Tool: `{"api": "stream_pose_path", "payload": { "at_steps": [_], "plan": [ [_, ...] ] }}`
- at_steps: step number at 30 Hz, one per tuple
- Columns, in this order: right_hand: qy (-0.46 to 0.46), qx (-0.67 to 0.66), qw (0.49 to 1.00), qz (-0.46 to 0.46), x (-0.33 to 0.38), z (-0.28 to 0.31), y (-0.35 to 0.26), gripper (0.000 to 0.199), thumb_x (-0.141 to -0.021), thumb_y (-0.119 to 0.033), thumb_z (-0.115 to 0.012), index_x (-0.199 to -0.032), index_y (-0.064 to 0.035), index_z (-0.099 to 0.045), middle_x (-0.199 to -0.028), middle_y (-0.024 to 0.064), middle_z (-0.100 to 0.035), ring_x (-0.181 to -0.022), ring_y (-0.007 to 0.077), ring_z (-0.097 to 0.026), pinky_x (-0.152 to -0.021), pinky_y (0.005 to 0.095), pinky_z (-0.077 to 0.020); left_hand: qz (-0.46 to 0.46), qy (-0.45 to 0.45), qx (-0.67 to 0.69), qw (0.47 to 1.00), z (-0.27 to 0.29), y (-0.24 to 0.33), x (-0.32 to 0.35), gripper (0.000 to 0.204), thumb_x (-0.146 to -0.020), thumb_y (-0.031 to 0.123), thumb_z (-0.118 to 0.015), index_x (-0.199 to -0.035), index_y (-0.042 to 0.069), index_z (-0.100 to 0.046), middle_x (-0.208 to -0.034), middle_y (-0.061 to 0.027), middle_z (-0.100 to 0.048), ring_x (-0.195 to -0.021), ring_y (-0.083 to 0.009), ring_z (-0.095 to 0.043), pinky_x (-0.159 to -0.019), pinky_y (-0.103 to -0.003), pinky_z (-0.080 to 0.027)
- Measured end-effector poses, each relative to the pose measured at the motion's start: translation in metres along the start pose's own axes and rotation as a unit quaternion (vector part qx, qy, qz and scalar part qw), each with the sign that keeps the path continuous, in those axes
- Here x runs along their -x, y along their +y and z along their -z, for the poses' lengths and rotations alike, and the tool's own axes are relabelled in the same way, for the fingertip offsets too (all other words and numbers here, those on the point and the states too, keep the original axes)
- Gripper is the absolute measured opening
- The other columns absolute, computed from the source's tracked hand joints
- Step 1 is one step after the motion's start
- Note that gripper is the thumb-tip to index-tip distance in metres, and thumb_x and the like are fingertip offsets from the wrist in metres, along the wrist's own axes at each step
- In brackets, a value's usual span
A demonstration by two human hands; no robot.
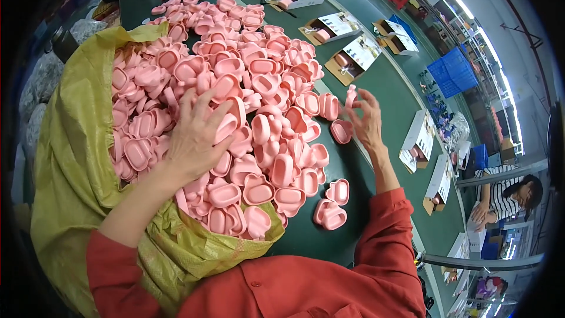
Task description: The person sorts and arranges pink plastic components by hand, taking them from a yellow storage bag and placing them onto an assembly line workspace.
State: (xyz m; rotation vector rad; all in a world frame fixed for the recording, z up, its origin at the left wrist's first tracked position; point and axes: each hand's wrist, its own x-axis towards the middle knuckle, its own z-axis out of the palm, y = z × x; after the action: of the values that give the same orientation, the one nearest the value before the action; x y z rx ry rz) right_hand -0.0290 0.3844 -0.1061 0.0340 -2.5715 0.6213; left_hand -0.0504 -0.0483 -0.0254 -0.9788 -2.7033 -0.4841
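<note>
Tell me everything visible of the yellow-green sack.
The sack is yellow-green, wrinkled, apparently woven plastic, with faint reddish marks near its lower edge. It slumps at the left of the table, mouth open, pink pieces heaped in it and beyond. The left forearm crosses in front; whether they touch is unclear.

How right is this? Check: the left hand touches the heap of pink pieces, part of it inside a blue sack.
Not quite: the head view shows a yellow-green sack, not blue. The left hand touches the heap of pink pieces, partly inside it.
</note>
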Motion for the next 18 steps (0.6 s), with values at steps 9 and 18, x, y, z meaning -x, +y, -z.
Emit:
{"api": "stream_pose_path", "payload": {
  "at_steps": [9, 18],
  "plan": [
    [-0.088, 0.310, 0.946, -0.009, -0.088, -0.003, 0.058, 0.027, -0.089, -0.031, -0.068, -0.088, -0.0050, -0.073, -0.134, 0.0178, -0.058, -0.124, 0.0359, -0.054, -0.100, 0.0496, -0.0406, -0.059, 0.068, 0.043, 0.995, -0.028, 0.024, -0.013, 0.055, -0.079, 0.035, -0.076, -0.122, 0.002, -0.063, -0.133, -0.0133, -0.052, -0.137, -0.0395, -0.037, -0.103, -0.053, -0.041],
    [-0.056, -0.102, 0.993, -0.010, -0.034, 0.000, -0.015, 0.020, -0.090, -0.014, -0.072, -0.105, -0.0017, -0.067, -0.119, 0.0101, -0.066, -0.106, 0.0218, -0.063, -0.089, 0.0343, -0.0481, -0.107, -0.021, 0.078, 0.991, -0.032, 0.065, 0.009, 0.072, -0.081, 0.047, -0.073, -0.133, -0.001, -0.057, -0.148, -0.0170, -0.044, -0.143, -0.0359, -0.031, -0.115, -0.068, -0.021]
  ]
}}
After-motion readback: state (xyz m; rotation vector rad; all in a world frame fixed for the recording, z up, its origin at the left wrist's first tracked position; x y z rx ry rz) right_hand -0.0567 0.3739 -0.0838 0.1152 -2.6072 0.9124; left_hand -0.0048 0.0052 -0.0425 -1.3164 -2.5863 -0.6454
